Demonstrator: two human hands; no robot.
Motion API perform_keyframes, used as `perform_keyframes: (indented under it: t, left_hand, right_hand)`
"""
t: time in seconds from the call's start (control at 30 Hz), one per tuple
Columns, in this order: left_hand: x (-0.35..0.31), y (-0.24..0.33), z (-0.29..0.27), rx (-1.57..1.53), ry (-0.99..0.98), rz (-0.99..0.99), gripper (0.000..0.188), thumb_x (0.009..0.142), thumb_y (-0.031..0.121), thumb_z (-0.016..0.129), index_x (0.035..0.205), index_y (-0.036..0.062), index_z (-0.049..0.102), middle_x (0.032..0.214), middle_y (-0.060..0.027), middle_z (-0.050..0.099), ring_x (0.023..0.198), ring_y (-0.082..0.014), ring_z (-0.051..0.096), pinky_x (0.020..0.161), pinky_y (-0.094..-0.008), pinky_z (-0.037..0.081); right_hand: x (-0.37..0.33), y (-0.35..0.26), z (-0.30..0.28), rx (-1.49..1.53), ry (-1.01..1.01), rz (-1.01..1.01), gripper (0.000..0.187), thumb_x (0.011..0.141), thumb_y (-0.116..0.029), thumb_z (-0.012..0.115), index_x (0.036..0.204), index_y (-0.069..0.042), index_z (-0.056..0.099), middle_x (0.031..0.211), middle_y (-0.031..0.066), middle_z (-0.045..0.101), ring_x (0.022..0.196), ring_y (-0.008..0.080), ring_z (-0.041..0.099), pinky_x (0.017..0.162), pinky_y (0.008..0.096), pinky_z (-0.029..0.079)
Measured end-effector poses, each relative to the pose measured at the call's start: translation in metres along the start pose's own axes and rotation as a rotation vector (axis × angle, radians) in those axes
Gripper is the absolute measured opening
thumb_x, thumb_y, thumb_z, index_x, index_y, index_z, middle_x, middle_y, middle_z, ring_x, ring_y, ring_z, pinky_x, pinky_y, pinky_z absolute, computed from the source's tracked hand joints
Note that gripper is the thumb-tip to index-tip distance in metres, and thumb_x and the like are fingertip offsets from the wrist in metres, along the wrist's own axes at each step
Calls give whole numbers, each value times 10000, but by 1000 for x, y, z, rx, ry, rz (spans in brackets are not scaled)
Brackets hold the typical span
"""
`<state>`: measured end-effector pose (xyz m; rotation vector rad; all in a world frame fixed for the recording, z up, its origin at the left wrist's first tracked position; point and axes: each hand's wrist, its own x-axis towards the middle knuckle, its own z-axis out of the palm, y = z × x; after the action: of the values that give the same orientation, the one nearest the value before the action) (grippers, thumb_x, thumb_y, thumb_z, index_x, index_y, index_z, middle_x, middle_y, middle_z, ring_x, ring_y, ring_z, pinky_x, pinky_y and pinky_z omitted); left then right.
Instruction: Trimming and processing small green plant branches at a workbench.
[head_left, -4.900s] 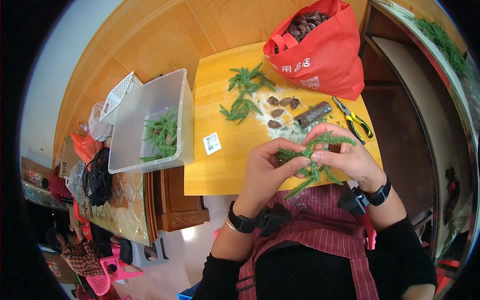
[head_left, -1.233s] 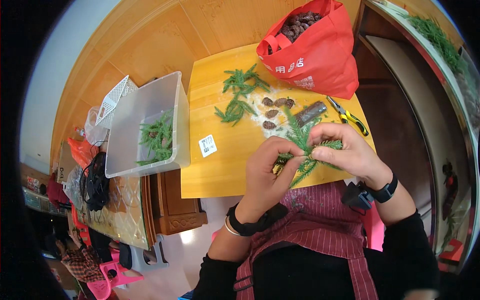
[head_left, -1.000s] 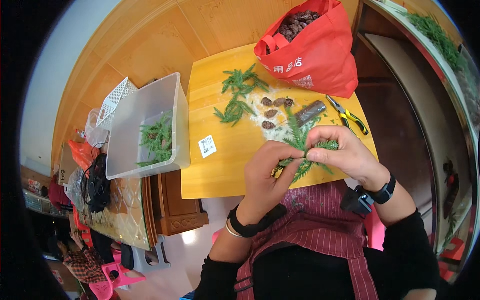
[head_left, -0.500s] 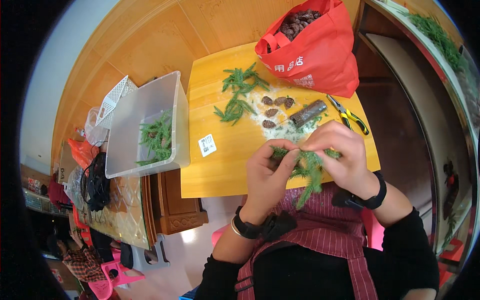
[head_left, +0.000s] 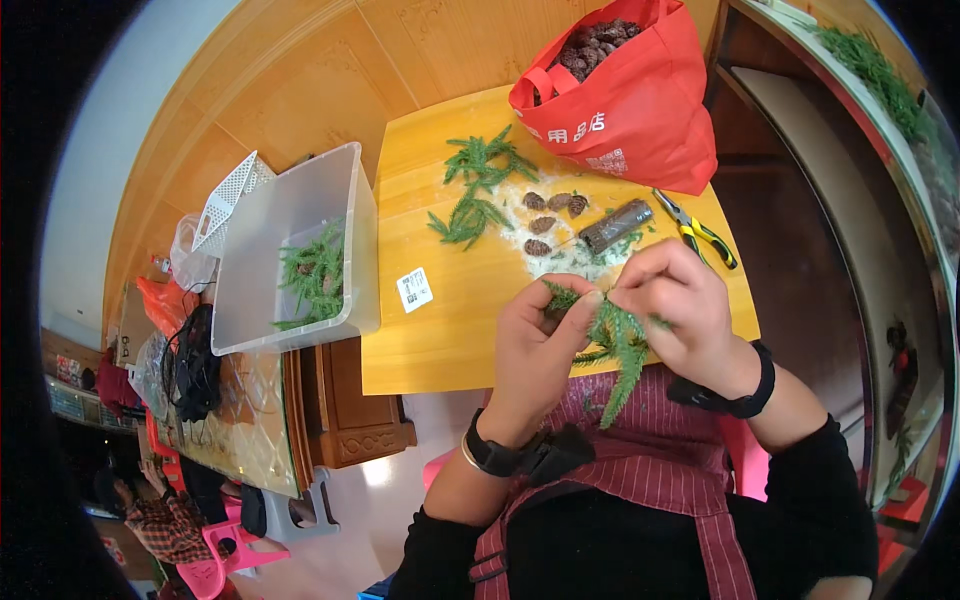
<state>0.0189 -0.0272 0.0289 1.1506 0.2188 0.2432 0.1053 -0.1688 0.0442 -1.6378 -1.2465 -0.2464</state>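
Both hands, left hand (head_left: 535, 345) and right hand (head_left: 680, 310), pinch a green fir sprig (head_left: 615, 345) over the table's near edge; pine cones (head_left: 550, 215) lie at twelve o'clock. Assembly seems underway; steady fingertip control comes next.

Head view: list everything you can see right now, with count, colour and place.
Sprig bundle: one, green, held in both hands at the table's near edge.
Loose sprigs: two clumps, green, table's far left.
Pine cones: about four, brown, mid-table.
Roll: one, dark, beside the cones.
Pliers: one, yellow-handled, right of the roll.
Bag: one, red, far right, holding cones.
Bin: one, clear, left of the table, sprigs inside.
Table: one, yellow wood.
Left hand: gripping the bundle.
Right hand: pinching the bundle.
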Motion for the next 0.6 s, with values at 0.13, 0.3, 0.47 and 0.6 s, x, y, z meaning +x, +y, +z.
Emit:
perform_keyframes:
  t: [0.13,0.3,0.47,0.6]
  left_hand:
    - [1,-2,2,-18,-6,-17,105,818,13,591,914,-5,551,726,30,525,628,-18,476,537,-154,376]
    - [2,-4,-5,478,-56,612,97,782,-26,593,868,3,557,774,-32,573,688,-110,530,604,-212,422]
    - [3,2,-2,685,-109,817,135,709,-54,635,810,12,576,769,-81,591,707,-193,559,641,-267,439]
    - [1,3,-1,711,-143,828,146,690,-50,649,798,19,579,765,-90,596,708,-211,565,639,-282,443]
  right_hand:
    - [-5,4,-2,-216,-22,-224,139,713,23,613,836,-38,589,832,101,555,762,220,553,658,285,443]
    - [1,-5,-12,604,-120,459,269,774,-37,542,1040,6,531,993,68,545,944,156,536,853,264,402]
    - [1,2,-22,723,-277,621,156,824,-93,587,957,-16,557,877,15,581,850,77,529,775,242,420]
    - [6,4,-28,679,-434,570,178,796,-121,642,919,-19,564,852,14,581,823,70,521,754,228,414]
